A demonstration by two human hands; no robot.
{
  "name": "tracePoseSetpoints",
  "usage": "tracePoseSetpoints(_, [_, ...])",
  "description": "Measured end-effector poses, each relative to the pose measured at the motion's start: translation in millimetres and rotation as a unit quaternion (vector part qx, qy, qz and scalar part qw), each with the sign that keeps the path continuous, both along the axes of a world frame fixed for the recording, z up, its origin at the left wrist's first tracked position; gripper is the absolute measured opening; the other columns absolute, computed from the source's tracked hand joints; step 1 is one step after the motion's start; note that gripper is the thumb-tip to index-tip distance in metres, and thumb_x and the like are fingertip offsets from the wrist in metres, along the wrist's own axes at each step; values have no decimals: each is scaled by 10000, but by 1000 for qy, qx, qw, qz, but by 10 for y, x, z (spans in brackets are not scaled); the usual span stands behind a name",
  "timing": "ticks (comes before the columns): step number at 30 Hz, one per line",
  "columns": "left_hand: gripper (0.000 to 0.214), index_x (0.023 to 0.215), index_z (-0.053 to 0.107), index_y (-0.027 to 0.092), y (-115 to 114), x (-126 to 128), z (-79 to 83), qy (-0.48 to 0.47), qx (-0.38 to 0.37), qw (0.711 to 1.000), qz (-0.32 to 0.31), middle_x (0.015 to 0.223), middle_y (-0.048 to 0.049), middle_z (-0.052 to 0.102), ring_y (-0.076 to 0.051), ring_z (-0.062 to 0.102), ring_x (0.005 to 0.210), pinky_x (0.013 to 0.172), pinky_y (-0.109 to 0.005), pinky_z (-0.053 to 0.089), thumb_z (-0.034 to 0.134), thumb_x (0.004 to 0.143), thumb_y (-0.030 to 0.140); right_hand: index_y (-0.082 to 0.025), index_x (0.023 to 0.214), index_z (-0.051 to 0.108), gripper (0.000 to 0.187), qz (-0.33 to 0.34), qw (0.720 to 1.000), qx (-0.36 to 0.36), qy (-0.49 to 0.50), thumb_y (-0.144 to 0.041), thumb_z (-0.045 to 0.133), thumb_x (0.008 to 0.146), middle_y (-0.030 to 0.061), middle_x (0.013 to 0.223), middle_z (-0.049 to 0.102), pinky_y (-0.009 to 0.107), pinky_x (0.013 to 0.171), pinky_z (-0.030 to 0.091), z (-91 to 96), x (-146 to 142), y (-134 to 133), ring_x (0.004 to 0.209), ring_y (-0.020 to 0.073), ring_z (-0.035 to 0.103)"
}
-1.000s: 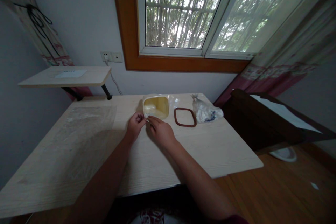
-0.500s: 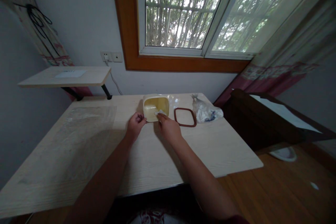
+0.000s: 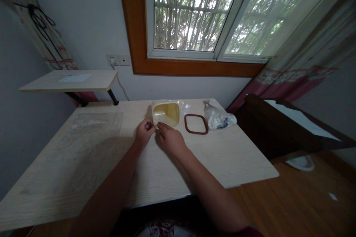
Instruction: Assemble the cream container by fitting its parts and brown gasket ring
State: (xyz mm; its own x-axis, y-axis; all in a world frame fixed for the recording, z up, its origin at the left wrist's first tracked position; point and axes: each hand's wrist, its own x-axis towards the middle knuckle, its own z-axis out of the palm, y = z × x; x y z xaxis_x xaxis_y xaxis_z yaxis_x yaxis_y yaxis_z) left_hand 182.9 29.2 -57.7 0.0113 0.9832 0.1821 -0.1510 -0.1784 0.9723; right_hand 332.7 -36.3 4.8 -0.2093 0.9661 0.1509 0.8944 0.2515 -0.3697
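A pale yellow plastic container (image 3: 166,114) with a whitish rim sits toward the back of the table, its hollow side facing me. My left hand (image 3: 144,132) is closed at its near left corner, fingers pinched on the rim. Just beside it, my right hand (image 3: 171,139) reaches to the same corner. Its fingertips press a small white scrap (image 3: 157,121), which looks like tissue, against the inner edge; most of the scrap is hidden. A reddish-brown frame-shaped ring (image 3: 196,133) lies flat to the right of the container.
Right of the ring lies a knotted clear plastic bag (image 3: 219,117) with white and blue contents. A flat transparent sheet (image 3: 94,129) covers part of the table's left side. A raised shelf (image 3: 50,81) stands at the back left, and a dark brown piece of furniture (image 3: 267,129) at the right.
My right hand has moved left along the container's near side with the white scrap, from the middle to the near left corner. My left hand stays at that corner.
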Motion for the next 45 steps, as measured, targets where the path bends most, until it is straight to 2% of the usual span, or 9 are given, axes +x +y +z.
tracePoseSetpoints(7, [264, 789, 555, 197, -7, -3, -1, 6, 2, 1000, -5, 732, 34, 578, -122, 597, 677, 679, -250, 546, 770, 686, 311, -265, 1444, 549, 492, 5, 1000, -8, 0, -231, 462, 961, 6, 1511, 548, 300, 1054, 495, 20, 20, 0, 1253, 197, 627])
tracePoseSetpoints(20, [245, 800, 546, 198, 42, -4, -87, 15, 6, 1000, 10, 710, 39, 579, -118, 597, 657, 669, -243, 537, 744, 690, 292, -280, 1466, 508, 504, -63, 993, -17, -97, -241, 461, 965, 43, 1539, 514, 372, 971, 553, 2, 269, 107, 1181, 242, 675])
tracePoseSetpoints(25, [253, 804, 545, 197, 33, 2, -66, 19, 3, 1000, 12, 721, 37, 582, -121, 600, 667, 674, -248, 534, 745, 680, 289, -285, 1486, 489, 521, -44, 995, -30, -88, -269, 474, 966, 27, 1556, 493, 356, 966, 554, 18, 172, 59, 1169, 234, 679])
tracePoseSetpoints(33, [232, 802, 547, 196, 8, -8, -45, 27, 26, 999, 6, 738, 42, 559, -112, 582, 682, 670, -229, 517, 733, 688, 274, -262, 1491, 495, 527, 14, 999, -27, -43, -258, 464, 964, 20, 1553, 496, 305, 1048, 499, 58, -10, -4, 1236, 206, 639])
tracePoseSetpoints(39, [230, 805, 548, 196, 3, 3, -41, 19, 21, 1000, 0, 754, 34, 570, -119, 598, 696, 688, -246, 539, 735, 704, 285, -279, 1491, 493, 547, 18, 999, -20, -45, -243, 479, 946, 3, 1533, 522, 318, 1037, 511, 34, 111, 41, 1268, 206, 618])
tracePoseSetpoints(45, [235, 802, 566, 194, 10, 19, -50, 16, 6, 1000, 12, 716, 37, 578, -117, 592, 658, 660, -242, 542, 750, 688, 287, -273, 1486, 500, 548, -23, 997, -22, -76, -228, 479, 940, 29, 1532, 522, 347, 1024, 523, 9, 268, 97, 1221, 220, 651])
